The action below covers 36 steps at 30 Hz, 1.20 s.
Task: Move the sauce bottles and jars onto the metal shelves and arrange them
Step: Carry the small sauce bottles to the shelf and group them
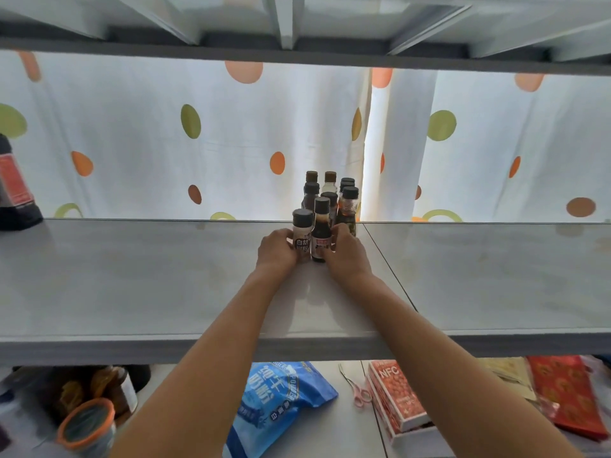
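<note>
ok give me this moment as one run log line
left hand holds white jar | right hand holds dark bottle | both upright on shelf

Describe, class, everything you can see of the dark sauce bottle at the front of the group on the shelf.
The dark sauce bottle is small and slim, with a black screw cap, a narrow neck and a clear body, glass or plastic, filled with near-black liquid. A label with a red band wraps its lower half. It stands upright on the grey metal shelf, at the front of a cluster of similar bottles. A white pepper bottle stands close against its left side. The right hand grips it from the right; the left hand holds the pepper bottle.
</note>
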Tool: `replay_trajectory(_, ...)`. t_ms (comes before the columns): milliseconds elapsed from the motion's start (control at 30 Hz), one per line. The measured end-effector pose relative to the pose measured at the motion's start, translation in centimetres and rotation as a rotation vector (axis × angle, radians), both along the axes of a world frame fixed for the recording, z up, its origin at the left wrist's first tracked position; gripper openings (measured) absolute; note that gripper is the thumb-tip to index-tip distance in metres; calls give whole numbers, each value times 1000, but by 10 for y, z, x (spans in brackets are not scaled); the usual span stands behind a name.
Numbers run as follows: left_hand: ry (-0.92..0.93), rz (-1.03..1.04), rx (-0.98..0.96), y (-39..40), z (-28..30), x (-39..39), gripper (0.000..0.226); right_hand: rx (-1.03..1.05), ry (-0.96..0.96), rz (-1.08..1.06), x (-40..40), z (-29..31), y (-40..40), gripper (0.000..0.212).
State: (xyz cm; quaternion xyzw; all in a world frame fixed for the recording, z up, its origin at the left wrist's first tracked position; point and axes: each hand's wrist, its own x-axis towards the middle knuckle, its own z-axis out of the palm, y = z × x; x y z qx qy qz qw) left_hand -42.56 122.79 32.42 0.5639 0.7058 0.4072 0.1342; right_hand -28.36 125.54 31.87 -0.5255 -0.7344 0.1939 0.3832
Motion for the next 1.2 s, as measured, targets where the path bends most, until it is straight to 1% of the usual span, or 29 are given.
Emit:
replay_trajectory(67,-33,12,-28,16,3,-2,27,8,-66,-37,-9,1,9,28)
replay_trajectory(200,-105,-1,-55,43,5,-7,29,51,-130,-118,-24,-1,26,35)
replay_trajectory(267,-96,2,-29,52,1,-10,27,79,-133,-139,-28,-4,32,37)
replay_trajectory(367,-37,29,56,61,-13,-11,30,82,-28,-147,-28,-9,43,37)
replay_trajectory(433,11,46,88,66,-18,-9,30,64,104,-165,-22,-10,47,32)
replay_trajectory(500,86,63,98,72,-21,-5,28,64,171,-187,-19,-10,50,26)
replay_trajectory(633,109,103,105,81,-23,-3,25,46,122,-196,-20,-17,58,17)
replay_trajectory(700,111,111,105,83,-25,-3,25,33,140,-196,-20,-20,64,13)
replay_trajectory(800,111,108,123,83,-27,-3,26,36,148,-216,-19,-21,66,17)
replay_trajectory(933,116,99,136,82,-26,-3,26,48,99,-235,-19,-21,68,19)
replay_trajectory(1200,144,89,85,84,-24,-3,26,15,56,-242,-18,-20,67,21)
